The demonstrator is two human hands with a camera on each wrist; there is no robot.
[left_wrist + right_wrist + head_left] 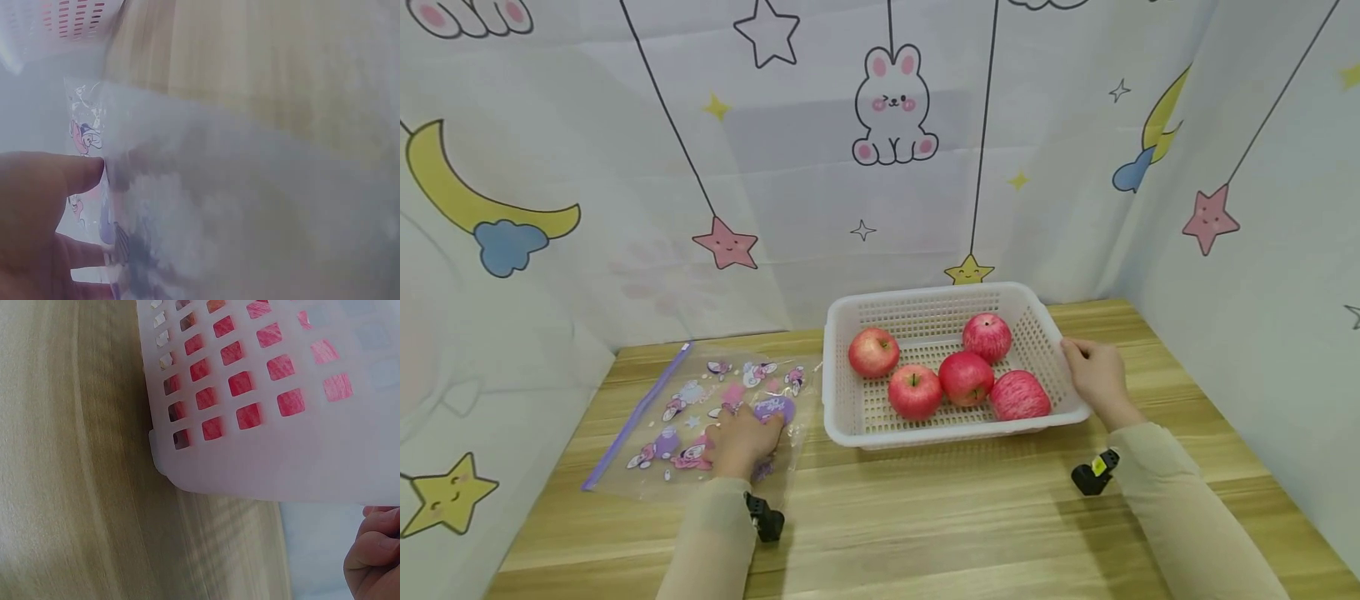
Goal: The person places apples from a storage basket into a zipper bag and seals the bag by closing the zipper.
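A clear zip bag (700, 392) with a purple zip edge and cartoon print lies flat at the left of the table. On its right part rests my left hand (742, 440); in the left wrist view the thumb (84, 174) and fingers reach out straight to the film. A white plastic basket (958, 432) with a perforated wall stands right of the bag, holding several red apples (915, 392). My right hand (1096, 375) grips the basket's right rim. Curled fingers (375, 553) show at the rim in the right wrist view, where red apples show through the holes.
The wooden table (925, 525) runs back to a white curtain (790, 175) printed with rabbits, stars and moons, which also closes off both sides. Each wrist carries a small black camera (766, 518).
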